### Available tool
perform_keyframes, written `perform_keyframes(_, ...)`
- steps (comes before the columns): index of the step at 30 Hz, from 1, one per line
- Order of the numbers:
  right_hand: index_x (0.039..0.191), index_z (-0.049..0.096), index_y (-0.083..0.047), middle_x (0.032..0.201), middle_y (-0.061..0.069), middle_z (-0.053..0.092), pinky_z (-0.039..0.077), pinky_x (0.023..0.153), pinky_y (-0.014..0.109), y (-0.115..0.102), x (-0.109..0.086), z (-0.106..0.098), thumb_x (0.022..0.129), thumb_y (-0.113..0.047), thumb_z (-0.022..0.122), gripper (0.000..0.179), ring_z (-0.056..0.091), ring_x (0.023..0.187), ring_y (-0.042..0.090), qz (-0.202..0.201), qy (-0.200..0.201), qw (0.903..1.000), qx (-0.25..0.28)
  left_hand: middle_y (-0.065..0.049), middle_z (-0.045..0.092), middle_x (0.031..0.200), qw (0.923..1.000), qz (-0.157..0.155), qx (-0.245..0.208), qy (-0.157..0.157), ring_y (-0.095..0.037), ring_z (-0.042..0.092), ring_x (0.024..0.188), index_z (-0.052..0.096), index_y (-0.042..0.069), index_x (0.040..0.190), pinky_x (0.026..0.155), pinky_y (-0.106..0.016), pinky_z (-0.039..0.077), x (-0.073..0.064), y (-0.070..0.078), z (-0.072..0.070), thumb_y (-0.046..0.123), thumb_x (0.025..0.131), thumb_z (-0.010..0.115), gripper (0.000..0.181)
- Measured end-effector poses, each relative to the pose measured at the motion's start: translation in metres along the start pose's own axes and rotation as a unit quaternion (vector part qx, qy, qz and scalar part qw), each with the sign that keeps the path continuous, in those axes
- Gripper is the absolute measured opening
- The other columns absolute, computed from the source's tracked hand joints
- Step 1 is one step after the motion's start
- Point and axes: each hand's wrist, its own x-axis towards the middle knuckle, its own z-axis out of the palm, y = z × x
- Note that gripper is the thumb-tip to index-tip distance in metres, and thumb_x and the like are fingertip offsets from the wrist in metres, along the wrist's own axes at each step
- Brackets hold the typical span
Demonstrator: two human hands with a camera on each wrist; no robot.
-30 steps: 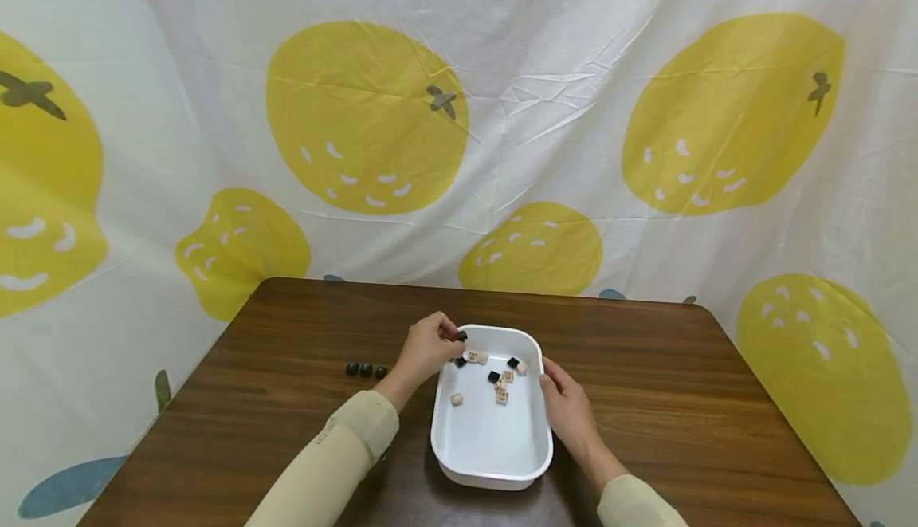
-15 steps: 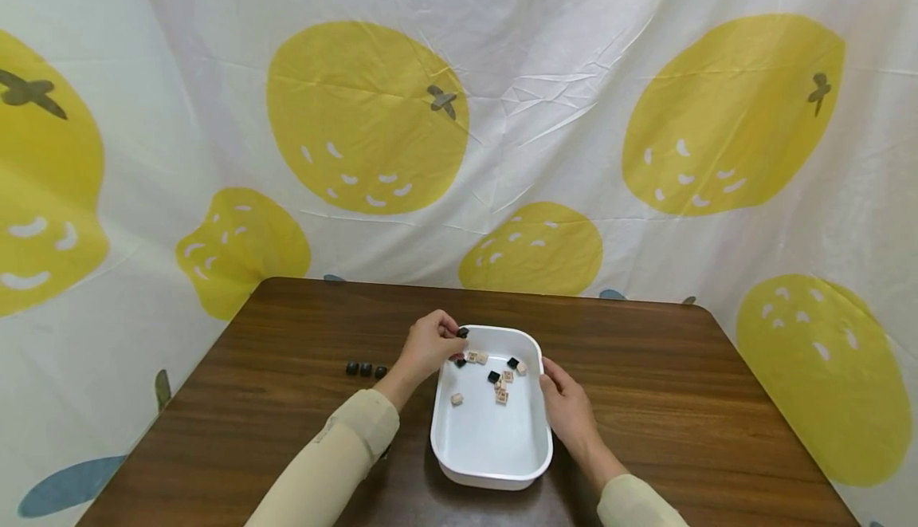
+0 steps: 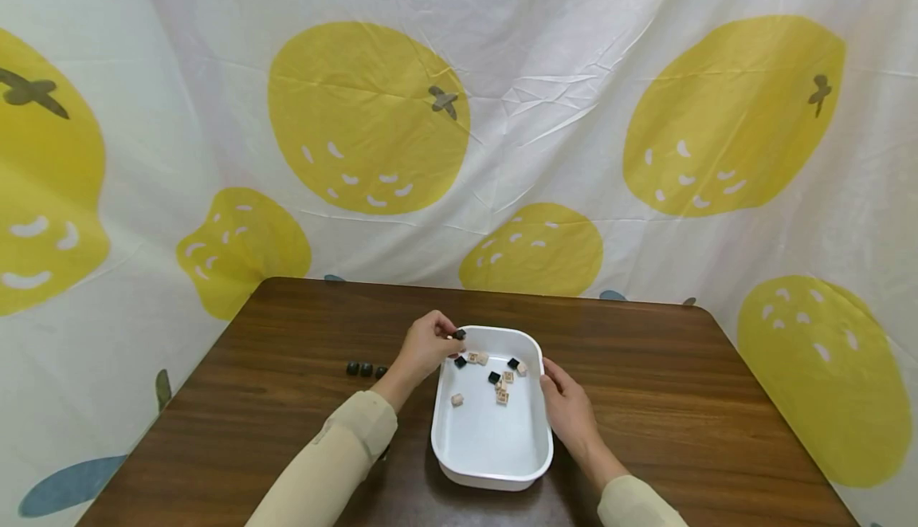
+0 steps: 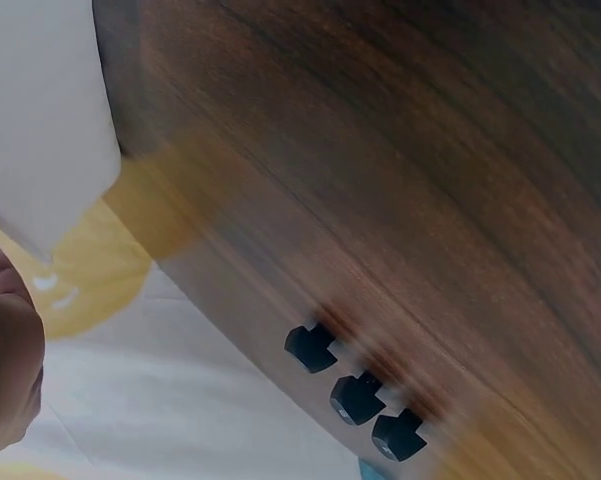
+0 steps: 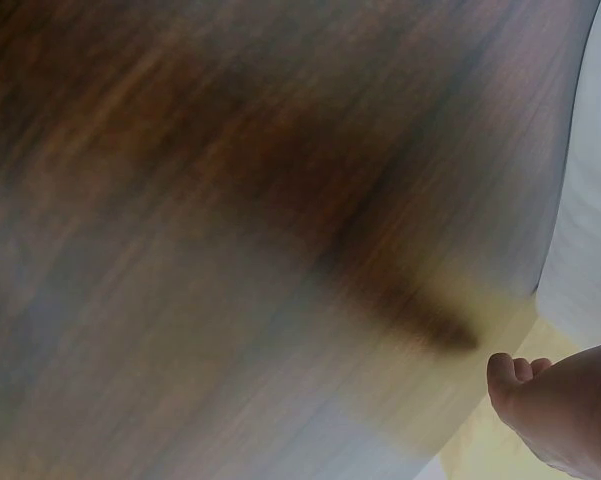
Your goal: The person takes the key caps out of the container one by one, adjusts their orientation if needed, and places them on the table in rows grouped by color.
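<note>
Fruit-print cloth (image 3: 538,49) backs a wooden table (image 3: 688,383); left fingers (image 3: 444,324) hold, seemingly, a black keycap (image 3: 460,335), right fingers (image 3: 556,371) a white tray (image 3: 495,441).

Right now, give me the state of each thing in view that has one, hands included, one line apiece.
White tray: upright on the table, uncovered.
Pale pieces: lying scattered inside the tray.
Black pieces in the tray: three, lying apart.
Black pieces outside: three, in a row on the table.
Left hand: pinching a dark piece.
Right hand: gripping the tray's right rim.
Patterned cloth: hanging, creased.
</note>
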Motion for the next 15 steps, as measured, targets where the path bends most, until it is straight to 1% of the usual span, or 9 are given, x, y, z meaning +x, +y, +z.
perform_keyframes(4,0.142,0.051,0.000,0.136,0.024,0.056,0.041,0.103,0.053,0.000,0.000,0.000,0.104,-0.015,0.048,0.041,0.053,0.124,0.039,0.002,-0.003,1.0000,0.004,-0.008,0.063,0.083,0.9993,0.007,0.036,-0.001,-0.017,0.061,0.071,0.059,0.002,0.089,0.069,-0.036,0.056,0.000,0.000,-0.003,0.000,0.082,0.078,0.020)
perform_keyframes(6,0.142,0.051,-0.001,0.136,0.023,0.056,0.041,0.103,0.052,-0.001,-0.001,-0.001,0.104,-0.015,0.048,0.041,0.053,0.124,0.039,0.003,-0.003,1.0000,0.005,-0.006,0.061,0.082,0.9981,0.017,0.060,-0.003,-0.017,0.057,0.072,0.060,0.004,0.086,0.064,-0.031,0.052,-0.001,0.000,-0.004,0.006,0.081,0.080,0.021)
perform_keyframes(8,0.142,0.052,-0.001,0.136,0.023,0.056,0.041,0.102,0.052,-0.001,-0.001,-0.001,0.104,-0.016,0.048,0.041,0.053,0.124,0.039,0.002,-0.004,1.0000,0.003,-0.004,0.059,0.081,0.9965,0.024,0.079,-0.005,-0.017,0.054,0.073,0.060,0.007,0.082,0.061,-0.028,0.047,-0.001,-0.001,-0.006,0.013,0.081,0.082,0.023)
perform_keyframes(12,0.142,0.052,-0.002,0.136,0.022,0.057,0.041,0.103,0.052,-0.001,0.000,0.000,0.104,-0.016,0.048,0.041,0.053,0.124,0.038,0.001,-0.002,1.0000,0.001,-0.002,0.057,0.076,0.9951,0.038,0.091,-0.008,-0.017,0.052,0.071,0.060,0.010,0.077,0.059,-0.028,0.044,-0.001,-0.003,-0.009,0.022,0.083,0.083,0.026)
perform_keyframes(15,0.141,0.052,-0.001,0.135,0.023,0.057,0.041,0.103,0.052,-0.001,0.000,-0.001,0.104,-0.015,0.048,0.041,0.054,0.124,0.038,-0.003,0.001,1.0000,0.003,-0.003,0.057,0.076,0.9952,0.049,0.084,-0.010,-0.016,0.051,0.070,0.059,0.009,0.079,0.059,-0.028,0.043,-0.001,-0.004,-0.012,0.022,0.083,0.083,0.027)
